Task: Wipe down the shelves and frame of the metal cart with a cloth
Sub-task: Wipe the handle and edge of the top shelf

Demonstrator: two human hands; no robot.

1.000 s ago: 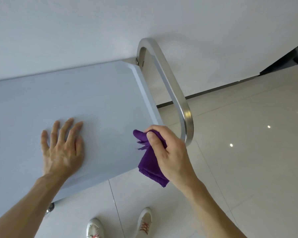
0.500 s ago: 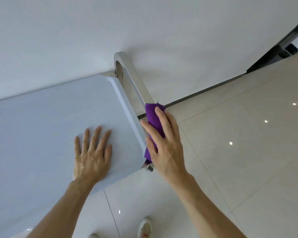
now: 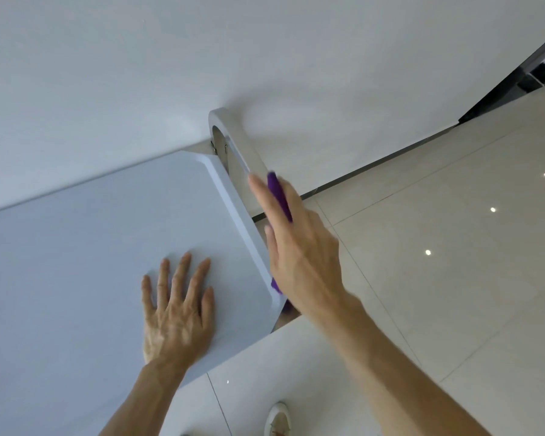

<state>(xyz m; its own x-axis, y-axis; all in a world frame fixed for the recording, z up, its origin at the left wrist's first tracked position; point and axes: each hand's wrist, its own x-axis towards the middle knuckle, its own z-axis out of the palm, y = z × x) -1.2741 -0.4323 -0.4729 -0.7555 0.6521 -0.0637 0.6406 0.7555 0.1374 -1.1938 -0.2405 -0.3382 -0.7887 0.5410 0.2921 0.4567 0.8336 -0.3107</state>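
The step in hand looks to be wiping the cart's looped steel handle, the frame piece that rises at the right end of the top shelf. The right hand lies over the near stretch of that bar with its fingers extended almost straight and pressed flat onto a purple cloth; it is not curled round the bar, so the cloth is trapped between palm and metal, not gripped. The left hand rests flat on the shelf near its right front corner, fingers spread and holding nothing, most likely steadying the cart. To do this well, I would judge it best to wrap the cloth partly round the bar so the underside and inner face get wiped too, to carry the stroke along the bar to the far curve by the wall, and to keep the left palm bearing down so the cart does not roll. Much is out of view: the lower shelves, legs and wheels are below the top shelf, most of the cloth is under the hand with only a strip near the fingers and a scrap near the shelf corner showing, and the right hand is blurred, so exact finger contact is hard to read.
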